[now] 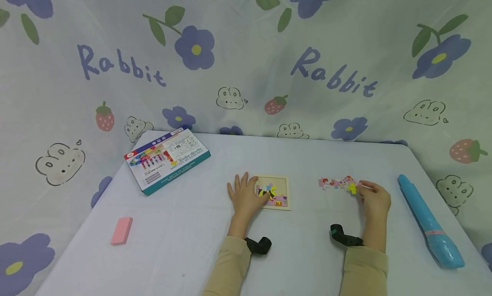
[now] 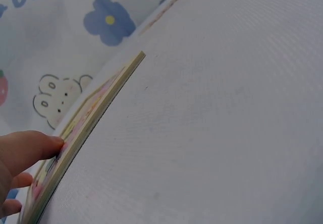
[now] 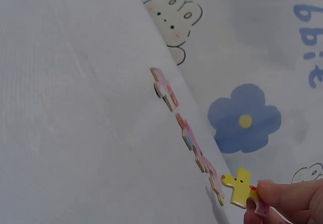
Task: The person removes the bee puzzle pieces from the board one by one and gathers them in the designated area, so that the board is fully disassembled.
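"Rabbit-printed cloth [image 1: 246,65] hangs behind a white desk [image 1: 192,253]. From the head camera, what is the left grip [image 1: 245,197] doing?"

"Its fingers spread at the left edge of a shallow wooden tray [image 1: 282,185], thumb on the puzzle pieces [image 1: 279,199] inside, probably steadying them. Beyond and left of that grip, a box [image 1: 167,159] hides whatever it contains."

"Left wrist view?"

"Thumb reaches over the rim; nothing is clenched."

"Right wrist?"

"The right grip [image 3: 290,201] pinches a yellow piece [image 3: 239,186] by its edge, perhaps keeping its printed face uncovered. A pinkish bit [image 3: 260,208] shows at the fingertips; whether it's separate, I cannot tell. Loose pieces [image 3: 191,137] lie in a row left of this grip."
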A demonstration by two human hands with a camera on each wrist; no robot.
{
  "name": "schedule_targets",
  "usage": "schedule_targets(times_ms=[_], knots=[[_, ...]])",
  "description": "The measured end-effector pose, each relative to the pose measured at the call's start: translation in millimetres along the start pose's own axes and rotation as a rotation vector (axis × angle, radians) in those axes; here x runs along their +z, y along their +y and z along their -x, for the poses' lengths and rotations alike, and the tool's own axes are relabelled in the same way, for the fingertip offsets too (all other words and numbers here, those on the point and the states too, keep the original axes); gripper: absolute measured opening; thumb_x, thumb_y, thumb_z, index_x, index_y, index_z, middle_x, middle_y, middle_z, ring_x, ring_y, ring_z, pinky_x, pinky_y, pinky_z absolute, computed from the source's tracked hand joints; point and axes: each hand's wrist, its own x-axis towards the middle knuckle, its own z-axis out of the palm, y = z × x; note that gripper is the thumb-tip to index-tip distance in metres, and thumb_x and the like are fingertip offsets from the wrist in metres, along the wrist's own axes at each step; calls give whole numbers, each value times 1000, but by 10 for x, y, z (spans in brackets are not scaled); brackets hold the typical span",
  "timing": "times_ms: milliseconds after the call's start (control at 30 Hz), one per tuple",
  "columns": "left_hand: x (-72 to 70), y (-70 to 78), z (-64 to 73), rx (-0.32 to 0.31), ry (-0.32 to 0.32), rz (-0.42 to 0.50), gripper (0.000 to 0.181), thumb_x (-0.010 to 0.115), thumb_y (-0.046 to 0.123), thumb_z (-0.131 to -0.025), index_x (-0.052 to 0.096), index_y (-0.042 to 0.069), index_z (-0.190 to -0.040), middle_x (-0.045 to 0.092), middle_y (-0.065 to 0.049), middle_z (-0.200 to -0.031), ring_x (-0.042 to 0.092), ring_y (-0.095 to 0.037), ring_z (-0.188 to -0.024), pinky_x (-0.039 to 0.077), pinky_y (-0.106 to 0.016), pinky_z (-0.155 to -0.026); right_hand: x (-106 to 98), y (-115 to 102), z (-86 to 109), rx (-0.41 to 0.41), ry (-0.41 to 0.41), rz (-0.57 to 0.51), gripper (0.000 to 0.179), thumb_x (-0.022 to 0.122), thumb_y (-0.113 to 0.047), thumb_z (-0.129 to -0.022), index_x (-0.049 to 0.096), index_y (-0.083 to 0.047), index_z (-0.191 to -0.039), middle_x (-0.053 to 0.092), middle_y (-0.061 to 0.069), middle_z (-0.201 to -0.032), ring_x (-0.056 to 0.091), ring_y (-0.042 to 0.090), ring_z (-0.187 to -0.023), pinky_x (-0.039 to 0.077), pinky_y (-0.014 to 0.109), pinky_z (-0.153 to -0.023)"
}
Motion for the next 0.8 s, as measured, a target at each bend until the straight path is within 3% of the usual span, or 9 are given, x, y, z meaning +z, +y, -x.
schedule_targets(times_ms=[300,600,800], knots=[[-12,3,5,3,7,1,61,71,44,-74,56,15,-125,38,-13,-143,18,-39,-137,2,-62,-106,7,35,-8,-6,-27,-6,39,47,-9,-93,50,-1,-131,49,16,-124,50,8,-80,42,9,-52],[-16,1,4,10,1,-1,61,70,44,-74,56,15,-126,37,-14,-143,17,-39,-137,2,-62,-106,21,88,-59,-70,42,85,39,52,-6,-91,51,2,-129,53,18,-116,48,-2,-61,40,9,-45],[-16,0,4,11,1,3,61,70,44,-74,56,15,-126,37,-14,-143,18,-39,-137,1,-61,-106,22,95,-45,-98,60,109,38,52,-8,-91,52,4,-127,53,20,-113,50,3,-67,39,8,-46]])
